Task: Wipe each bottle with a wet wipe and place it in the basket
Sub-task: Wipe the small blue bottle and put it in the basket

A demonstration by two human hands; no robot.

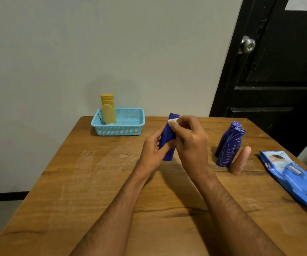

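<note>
Wipe pack [295,179]: lies near, at the table's [97,191] right edge.
Left hand [151,154]: grips the blue bottle [167,143] mid-table.
Right hand [190,143]: pinches a white wipe [173,121] against its top.
Spare bottles [230,145]: right, upright.
Basket [128,126]: far, holding yellow bottles [108,109].

A scuffed brown wooden table [97,191] fills the lower half of the view, its top marked with pale scratches and smears, mostly toward nine o'clock of its middle. Behind it stands a plain pale grey wall [75,52], running from nine o'clock round to one o'clock. A black panelled door [278,74] takes the two o'clock corner, with a round silver metal doorknob [248,45] on its left edge. A dark skirting strip [2,196] runs along the wall's foot at eight o'clock.
</note>
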